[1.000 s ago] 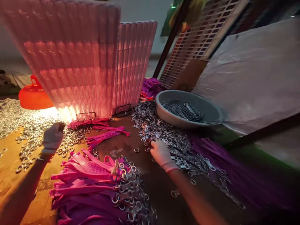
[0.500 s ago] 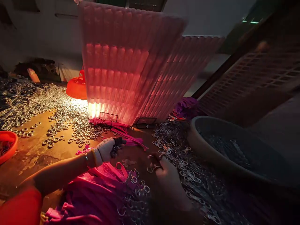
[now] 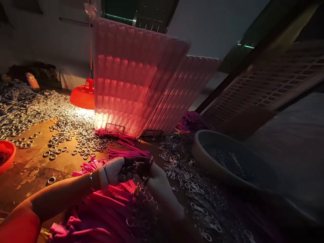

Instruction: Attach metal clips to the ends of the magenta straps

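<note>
My left hand (image 3: pixel 115 171), in a pale glove with dark fingertips, is closed around small dark metal pieces (image 3: pixel 126 172). Against its fingers, my right hand (image 3: pixel 157 182) pinches a small metal piece whose shape is mostly lost in shadow. Both hands meet above a heap of magenta straps (image 3: pixel 106 212), whose right ends carry metal rings and clasps (image 3: pixel 145 199). Just beyond the fingers lie more magenta straps (image 3: pixel 129 153). To the right of my right hand spreads a dim pile of metal clasps (image 3: pixel 194 192).
A red lamp (image 3: pixel 82 96) lights many loose metal rings (image 3: pixel 83 135) at the left. Translucent ribbed panels (image 3: pixel 126 81) stand behind the hands. A large basin (image 3: pixel 199 152) with metal parts is at right, and a red bowl (image 3: pixel 11 157) at the left edge.
My right hand has moved left and now meets my left hand over the straps. The left hand has shifted slightly down and right. The camera view has tilted a little upward.
</note>
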Motion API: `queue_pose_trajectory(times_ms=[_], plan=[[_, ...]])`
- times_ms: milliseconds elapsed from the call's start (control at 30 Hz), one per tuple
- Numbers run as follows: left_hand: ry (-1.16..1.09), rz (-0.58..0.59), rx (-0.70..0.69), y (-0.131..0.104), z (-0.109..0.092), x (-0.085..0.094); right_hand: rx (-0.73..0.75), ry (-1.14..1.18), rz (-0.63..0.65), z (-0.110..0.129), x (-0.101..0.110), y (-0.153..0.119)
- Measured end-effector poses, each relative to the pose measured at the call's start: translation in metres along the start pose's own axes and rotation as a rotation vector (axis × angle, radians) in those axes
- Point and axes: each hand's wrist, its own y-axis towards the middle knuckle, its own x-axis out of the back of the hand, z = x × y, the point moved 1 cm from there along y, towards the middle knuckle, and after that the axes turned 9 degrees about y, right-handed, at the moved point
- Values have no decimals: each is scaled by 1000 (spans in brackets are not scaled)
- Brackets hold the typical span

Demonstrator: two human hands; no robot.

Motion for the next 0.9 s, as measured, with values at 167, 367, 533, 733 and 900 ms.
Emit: queue_pose_trajectory(times_ms=[167,367,533,733,900], plan=[[-103,75,3,-5,13,15,-153,169,-233,-22,4,6],[74,55,-227,-17,27,9,-133,156,-268,-20,-10,0],[112,33,-256,-20,18,7,-72,-77,-202,-13,2,-5],[171,76,-53,-12,14,2,-69,3,95,-20,10,1],[220,-54,69,-5,21,-4,-33,-471,70,-22,8,-3]])
